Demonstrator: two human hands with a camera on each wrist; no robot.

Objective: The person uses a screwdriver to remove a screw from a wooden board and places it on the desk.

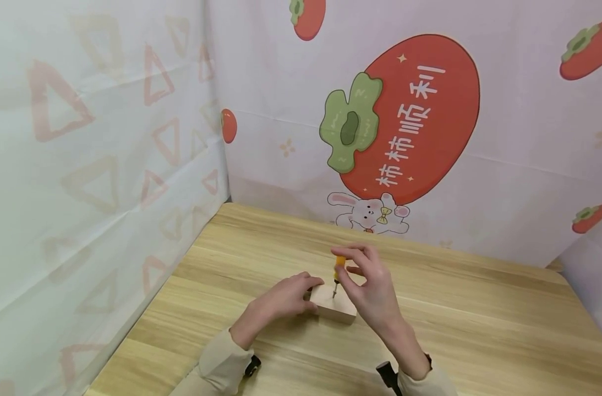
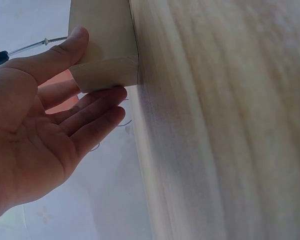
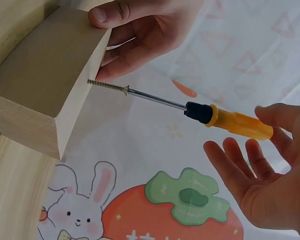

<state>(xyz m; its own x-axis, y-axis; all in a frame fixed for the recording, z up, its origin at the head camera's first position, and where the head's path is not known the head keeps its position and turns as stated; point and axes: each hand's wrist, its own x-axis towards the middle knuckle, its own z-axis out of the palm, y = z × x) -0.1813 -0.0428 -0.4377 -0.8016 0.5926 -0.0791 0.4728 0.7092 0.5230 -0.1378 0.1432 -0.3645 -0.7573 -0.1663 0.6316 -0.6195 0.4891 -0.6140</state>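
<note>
A pale wooden block (image 1: 337, 313) lies on the wooden table. My left hand (image 1: 287, 298) grips its left end, with the thumb on one side and fingers round the other, as the left wrist view shows. A threaded screw (image 3: 108, 86) stands upright in the block's top face, most of its shank exposed. Set on the screw head is the tip of a screwdriver (image 3: 240, 125) with a yellow handle, black collar and metal shaft. My right hand (image 1: 372, 286) pinches the upper handle between thumb and index finger; its other fingers are loosely bent beside it.
The wood-grain table (image 1: 479, 324) reaches to a back wall cloth (image 1: 281, 181) printed with red persimmons and a rabbit. Another cloth (image 1: 122, 154) with triangles hangs along the left edge. Dark wrist straps (image 1: 389, 377) sit near the sleeves.
</note>
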